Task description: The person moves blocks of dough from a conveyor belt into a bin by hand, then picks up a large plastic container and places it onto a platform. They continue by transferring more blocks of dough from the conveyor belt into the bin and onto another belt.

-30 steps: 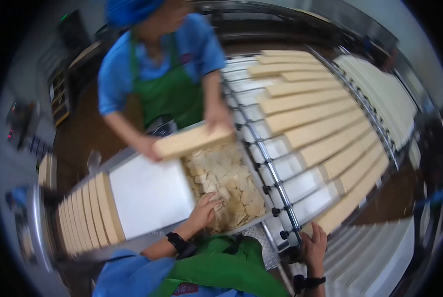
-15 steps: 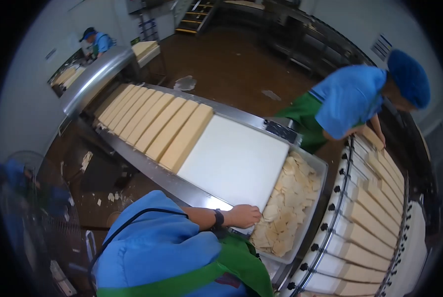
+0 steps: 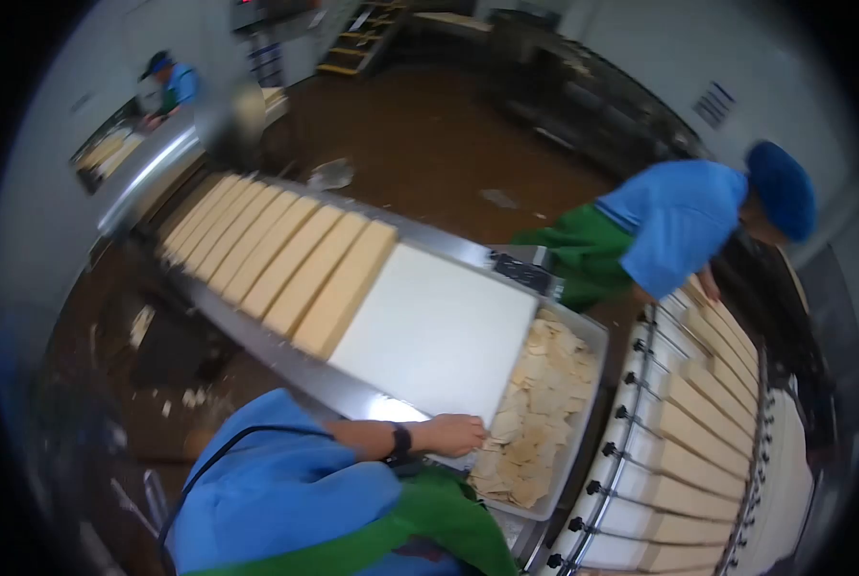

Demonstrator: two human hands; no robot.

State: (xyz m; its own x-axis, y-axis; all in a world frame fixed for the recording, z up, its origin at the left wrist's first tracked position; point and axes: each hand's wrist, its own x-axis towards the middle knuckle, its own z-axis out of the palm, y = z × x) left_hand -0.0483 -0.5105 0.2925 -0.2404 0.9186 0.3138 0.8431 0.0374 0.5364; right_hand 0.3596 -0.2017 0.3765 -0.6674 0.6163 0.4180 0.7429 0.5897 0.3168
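My left hand [image 3: 456, 435], with a dark band on its wrist, rests at the near corner of the white conveyor belt [image 3: 434, 326]. Its fingers are curled together, and whatever they might hold is hidden. Just beyond the fingertips, a pale tray [image 3: 594, 384] holds a pile of thin beige scraps [image 3: 535, 408]. A row of long beige blocks [image 3: 343, 288] lies side by side on the belt, left of its bare white part. My right hand is out of view.
A co-worker [image 3: 674, 221] in blue and green leans over a curved conveyor [image 3: 631, 461] carrying more beige blocks, at the right. Another person [image 3: 172, 84] stands at the far left. Metal steps [image 3: 357, 40] and scraps on the brown floor show behind.
The whole view has shifted, so the belt, tray and my left hand appear further left. My left hand stays at the belt corner. The co-worker at the right still leans over the curved conveyor.
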